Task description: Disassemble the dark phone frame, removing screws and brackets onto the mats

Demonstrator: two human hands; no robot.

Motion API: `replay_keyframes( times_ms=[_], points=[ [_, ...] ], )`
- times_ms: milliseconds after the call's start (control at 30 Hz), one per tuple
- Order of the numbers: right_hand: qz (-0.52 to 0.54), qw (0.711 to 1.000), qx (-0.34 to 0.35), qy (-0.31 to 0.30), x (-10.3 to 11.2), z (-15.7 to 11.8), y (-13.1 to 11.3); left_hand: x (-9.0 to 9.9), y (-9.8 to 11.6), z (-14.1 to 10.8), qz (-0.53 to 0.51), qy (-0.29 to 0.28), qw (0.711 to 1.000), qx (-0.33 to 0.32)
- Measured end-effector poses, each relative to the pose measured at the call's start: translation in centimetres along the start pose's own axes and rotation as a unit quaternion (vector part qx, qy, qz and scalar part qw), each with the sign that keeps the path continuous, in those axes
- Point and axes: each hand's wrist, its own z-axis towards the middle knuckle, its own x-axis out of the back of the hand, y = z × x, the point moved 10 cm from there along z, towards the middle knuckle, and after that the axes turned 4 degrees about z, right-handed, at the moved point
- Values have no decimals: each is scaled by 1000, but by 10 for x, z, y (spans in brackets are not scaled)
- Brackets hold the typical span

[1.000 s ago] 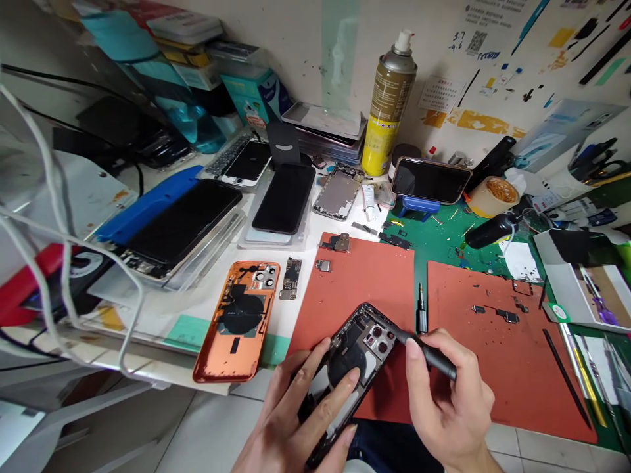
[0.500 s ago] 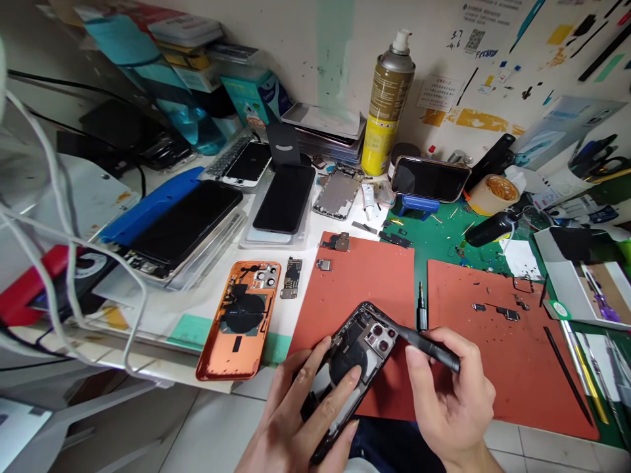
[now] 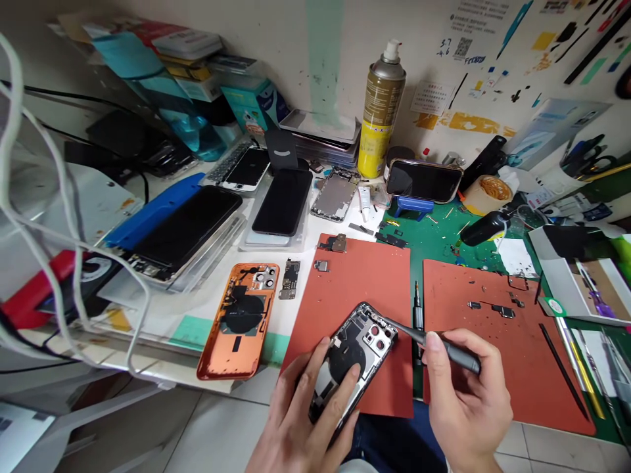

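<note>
An opened phone body (image 3: 352, 358) with bared camera lenses lies tilted over the front of the left red mat (image 3: 357, 269). My left hand (image 3: 308, 410) grips its lower half, fingers across the back. Between thumb and fingers, my right hand (image 3: 466, 394) pinches a dark pointed tool (image 3: 456, 355); its thin tip is at the phone's top right edge, beside the lenses. To the left lies an orange phone back shell (image 3: 239, 328), with a small circuit board (image 3: 289, 279) next to it. Small camera parts (image 3: 338, 243) rest on the mat's upper left.
A second red mat (image 3: 493, 368) on the right bears small parts. A screwdriver (image 3: 418, 315) lies between the mats. Behind are a yellow spray can (image 3: 382, 112), a phone on a blue stand (image 3: 422, 179) and more phones (image 3: 283, 200). White cables (image 3: 64, 197) hang at left.
My right hand has moved right and slightly down with the tool, which now lies flatter, showing more of its thin shaft. The phone has tilted slightly in my left hand. The view has shifted a little.
</note>
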Motion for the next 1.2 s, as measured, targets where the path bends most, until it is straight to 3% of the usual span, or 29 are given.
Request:
replay_keyframes(
  times_ms=[133,300,367,467,600,700,833,1000,1100,1200],
  points=[
    [105,984,-142,6,12,6,29,2,-9,-2,-11,-17,999,41],
    [218,950,-224,-11,20,8,48,32,-15,41,-146,91,985,21],
    [239,940,-244,-2,25,7,50,29,-16,68,-207,87,974,25],
    [256,923,-286,17,32,2,55,15,-7,102,-276,32,960,27],
    [272,907,-321,20,44,-4,64,9,14,122,-320,-19,947,-7],
    [268,909,-314,53,64,-4,73,3,25,138,-295,-46,954,-29],
    [244,911,-295,156,103,-10,83,-25,33,179,-233,-79,968,-53],
    [234,908,-294,183,119,-21,92,-82,36,233,-149,-123,980,-43],
    [222,910,-295,185,122,-24,98,-103,36,246,-111,-144,983,-32],
    [217,909,-301,188,125,-27,105,-112,36,248,-89,-159,983,-25]
  ],
)
